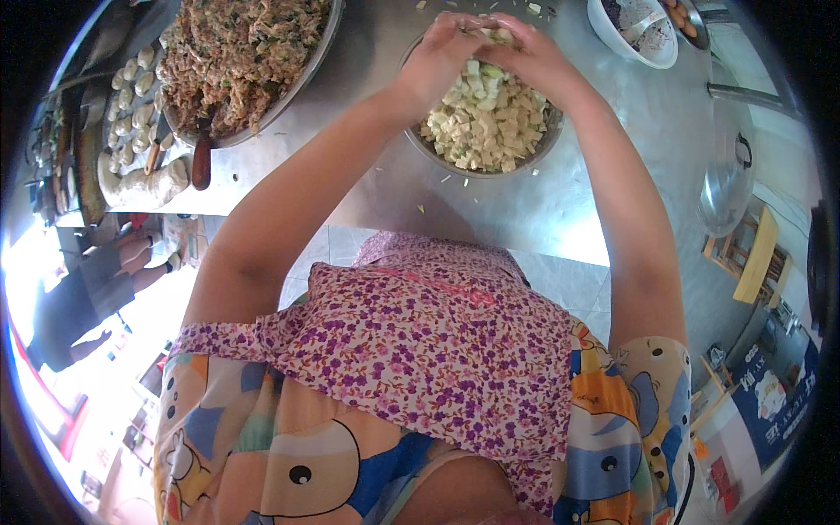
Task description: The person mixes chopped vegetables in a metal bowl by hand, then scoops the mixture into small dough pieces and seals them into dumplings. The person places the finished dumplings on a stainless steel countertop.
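A round metal bowl [482, 172] stands on the steel work table, heaped with pale diced pieces [489, 134] and some greener chopped vegetable. Over the bowl's far side, my left hand [436, 56] and my right hand [525, 56] come together at the fingertips, cupped around some of the chopped vegetable [495, 39]. Both palms face inward and down; what lies beneath the fingers is partly hidden. Small chopped bits are scattered on the steel around the bowl.
A large metal basin [298, 92] of minced filling with a wooden-handled tool [201, 161] stands at left. Beyond it are rows of dough pieces [141, 115] and a dough roll [147, 184]. A white bowl [663, 56] stands upper right, a clear lid [725, 190] at far right. A person [85, 295] is at lower left.
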The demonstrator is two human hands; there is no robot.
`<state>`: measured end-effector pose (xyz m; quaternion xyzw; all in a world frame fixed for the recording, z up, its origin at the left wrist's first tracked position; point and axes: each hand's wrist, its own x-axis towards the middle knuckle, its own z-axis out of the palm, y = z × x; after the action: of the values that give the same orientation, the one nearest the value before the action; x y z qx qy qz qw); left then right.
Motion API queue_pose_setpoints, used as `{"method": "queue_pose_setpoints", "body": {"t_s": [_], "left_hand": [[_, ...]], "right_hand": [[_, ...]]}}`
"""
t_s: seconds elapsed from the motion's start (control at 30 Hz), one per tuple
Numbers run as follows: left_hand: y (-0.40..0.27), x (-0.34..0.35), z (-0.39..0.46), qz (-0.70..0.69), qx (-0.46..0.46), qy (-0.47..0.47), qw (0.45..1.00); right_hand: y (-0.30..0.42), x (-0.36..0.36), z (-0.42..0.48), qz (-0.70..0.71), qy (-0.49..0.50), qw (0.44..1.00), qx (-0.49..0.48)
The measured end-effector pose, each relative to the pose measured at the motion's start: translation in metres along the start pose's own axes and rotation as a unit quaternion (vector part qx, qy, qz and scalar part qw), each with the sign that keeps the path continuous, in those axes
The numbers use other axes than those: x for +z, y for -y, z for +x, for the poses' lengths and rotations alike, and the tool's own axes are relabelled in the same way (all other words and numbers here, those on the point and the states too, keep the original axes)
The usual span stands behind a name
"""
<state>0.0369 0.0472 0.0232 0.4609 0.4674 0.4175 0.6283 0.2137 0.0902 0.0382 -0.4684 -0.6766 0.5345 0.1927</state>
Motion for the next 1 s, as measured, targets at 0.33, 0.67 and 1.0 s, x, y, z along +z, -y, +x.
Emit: {"method": "queue_pose_setpoints", "body": {"t_s": [0.33, 0.67, 1.0], "left_hand": [[0.006, 0.0, -0.066, 0.387, 0.151, 0.177, 0.892], [-0.014, 0.0, -0.041, -0.326, -0.311, 0.001, 0.893], [-0.007, 0.017, -0.009, -0.29, -0.334, -0.046, 0.896]], "right_hand": [[-0.021, 0.021, -0.088, -0.228, -0.045, 0.95, -0.206], [-0.018, 0.019, -0.064, 0.317, -0.08, 0.92, 0.214], [-0.004, 0.041, -0.037, 0.405, -0.062, 0.888, 0.21]]}}
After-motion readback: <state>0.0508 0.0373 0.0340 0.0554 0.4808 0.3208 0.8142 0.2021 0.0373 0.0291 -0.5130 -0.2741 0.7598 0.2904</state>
